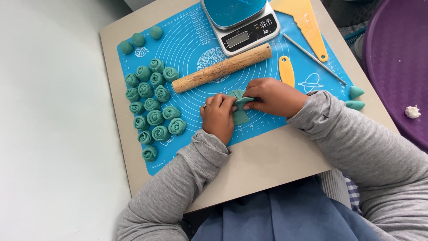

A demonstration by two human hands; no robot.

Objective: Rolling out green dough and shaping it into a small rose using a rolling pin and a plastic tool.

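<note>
Both my hands meet over a blue silicone mat (pixel 187 40) on a small beige table (pixel 276 156). My left hand (pixel 217 117), with a ring on one finger, and my right hand (pixel 273 96) pinch a flat, folded piece of teal dough (pixel 240 107) between them. To the left of my hands lie several teal dough pieces rolled into rose shapes (pixel 153 105). Three plain teal dough balls (pixel 139 39) sit at the mat's far left corner.
A wooden rolling pin (pixel 222 68) lies just beyond my hands. A kitchen scale (pixel 247 27) holds a blue bowl. Yellow plastic scrapers (pixel 307 24), a metal stick (pixel 314 58) and two teal dough cones (pixel 355 98) are at the right. A purple tray (pixel 397 58) stands further right.
</note>
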